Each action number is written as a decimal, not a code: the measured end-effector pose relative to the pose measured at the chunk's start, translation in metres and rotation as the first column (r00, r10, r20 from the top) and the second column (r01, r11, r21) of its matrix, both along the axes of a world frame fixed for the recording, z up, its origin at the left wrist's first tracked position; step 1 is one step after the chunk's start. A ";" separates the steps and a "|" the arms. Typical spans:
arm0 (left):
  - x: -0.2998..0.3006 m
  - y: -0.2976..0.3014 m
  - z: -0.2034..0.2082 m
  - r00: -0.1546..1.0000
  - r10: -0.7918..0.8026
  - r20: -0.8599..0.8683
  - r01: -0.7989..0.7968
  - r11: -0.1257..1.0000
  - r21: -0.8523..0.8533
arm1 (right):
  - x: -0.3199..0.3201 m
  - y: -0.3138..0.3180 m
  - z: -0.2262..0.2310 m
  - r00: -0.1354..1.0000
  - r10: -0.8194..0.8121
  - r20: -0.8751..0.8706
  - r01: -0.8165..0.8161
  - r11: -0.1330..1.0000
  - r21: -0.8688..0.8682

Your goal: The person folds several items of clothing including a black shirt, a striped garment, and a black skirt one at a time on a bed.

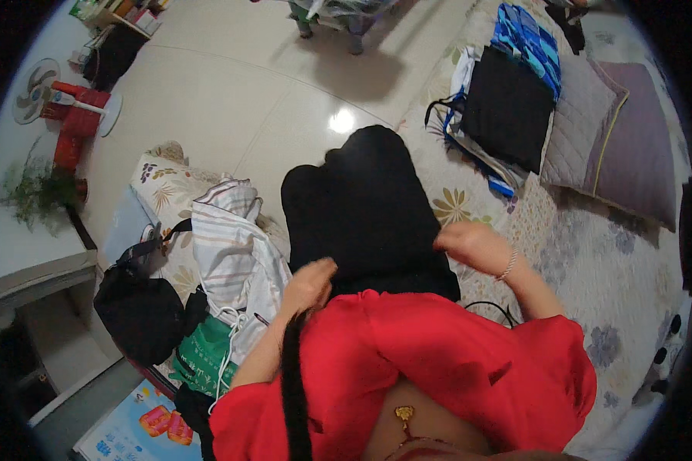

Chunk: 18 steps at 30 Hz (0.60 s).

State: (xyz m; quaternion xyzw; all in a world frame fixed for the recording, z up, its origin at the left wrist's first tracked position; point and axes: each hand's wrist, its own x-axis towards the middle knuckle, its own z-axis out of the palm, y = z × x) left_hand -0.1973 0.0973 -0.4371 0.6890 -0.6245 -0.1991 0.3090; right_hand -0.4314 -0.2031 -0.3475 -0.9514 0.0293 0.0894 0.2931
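Black cloth (369, 211) covers my lap and knees; whether it is a loose garment or the trousers I wear, I cannot tell. My left hand (311, 284) is curled at its near left edge. From under that hand a long black fabric strip (294, 392) runs down over my red top (346, 361), and the fingers seem closed on it. On the other side, my right hand (473, 246) is at the cloth's right edge, its fingers curled and slightly blurred. What lies between those fingers is hidden.
On the bed to the right lie a folded black garment (507, 107), blue patterned cloth (527, 46) and a grey-purple cushion (638, 146). To my left are striped white cloth (234, 238), a black bag (138, 315) and a green pouch (207, 349). A fan (38, 92) stands far left.
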 end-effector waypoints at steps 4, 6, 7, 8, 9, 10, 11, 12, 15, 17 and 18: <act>-0.026 0.012 -0.025 0.961 0.163 -0.223 -0.133 0.981 0.141 | -0.007 0.011 -0.043 0.893 0.100 -0.439 -0.050 0.991 0.125; -0.019 -0.001 -0.012 0.926 0.214 -0.311 -0.167 0.971 0.171 | 0.021 0.001 -0.041 0.986 -0.133 -0.102 0.155 0.954 0.255; -0.019 -0.003 -0.008 0.927 0.212 -0.310 -0.166 0.972 0.168 | 0.036 -0.002 -0.048 0.971 -0.234 0.050 0.211 0.936 0.283; -0.017 -0.006 -0.004 0.849 0.363 -0.383 -0.254 0.917 0.308 | 0.051 -0.004 -0.063 0.920 -0.333 0.204 0.259 0.911 0.320; -0.015 -0.010 -0.001 0.745 0.509 -0.430 -0.314 0.838 0.446 | 0.064 -0.006 -0.076 0.917 -0.337 0.212 0.262 0.912 0.316; -0.013 -0.008 -0.016 0.727 0.526 -0.441 -0.376 0.843 0.385 | 0.074 -0.007 -0.093 0.913 -0.281 0.297 0.260 0.960 0.108; -0.013 -0.008 -0.021 0.734 0.519 -0.438 -0.369 0.846 0.384 | 0.077 -0.006 -0.112 0.907 -0.211 0.363 0.264 0.959 -0.102; -0.014 -0.010 -0.025 0.613 0.613 -0.498 -0.410 0.786 0.463 | 0.075 -0.003 -0.129 0.904 -0.220 0.366 0.274 0.956 -0.101; -0.017 -0.010 -0.030 0.401 0.756 -0.517 -0.453 0.655 0.605 | 0.060 0.003 -0.162 0.786 -0.470 0.402 0.498 0.866 0.040; -0.027 -0.004 -0.042 0.412 0.826 -0.384 -0.620 0.563 0.547 | 0.042 0.015 -0.170 0.514 -0.857 -0.040 0.791 0.455 0.409; -0.025 0.000 -0.045 0.430 0.817 -0.384 -0.609 0.577 0.545 | 0.028 0.013 -0.178 0.561 -0.827 -0.025 0.783 0.520 0.342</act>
